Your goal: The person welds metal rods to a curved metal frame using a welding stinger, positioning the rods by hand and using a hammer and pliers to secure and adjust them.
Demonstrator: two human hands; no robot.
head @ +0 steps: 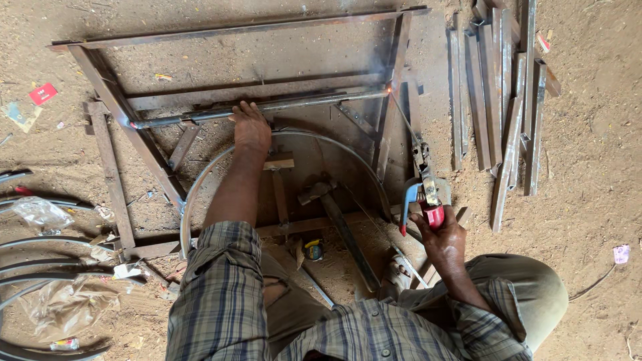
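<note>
The right hand [445, 234] is closed around the red handle of a welding holder [425, 190]. Its thin rod [403, 120] runs toward 11 o'clock and ends in a small bright spark [388, 89], where a round pipe [257, 109] meets an upright bar of the metal frame [100, 77]. The spark is tiny, and the joint itself is hard to make out. The left hand [251, 127] lies palm down on the pipe; its fingertips are hidden over the pipe's far side, so I cannot tell whether they curl around it.

A curved hoop [334, 144] arches inside the frame, and the forearm covers part of its left side. A hammer [338, 220] lies at 6 o'clock of the hoop, its handle running down behind the person's plaid shirt. A stack of angle bars [498, 93] lies at 3 o'clock of the frame, cut off at the top edge. At 8 o'clock, more curved rods [40, 267] and crumpled plastic [63, 304] sit on the dirt, cut off at the left edge.
</note>
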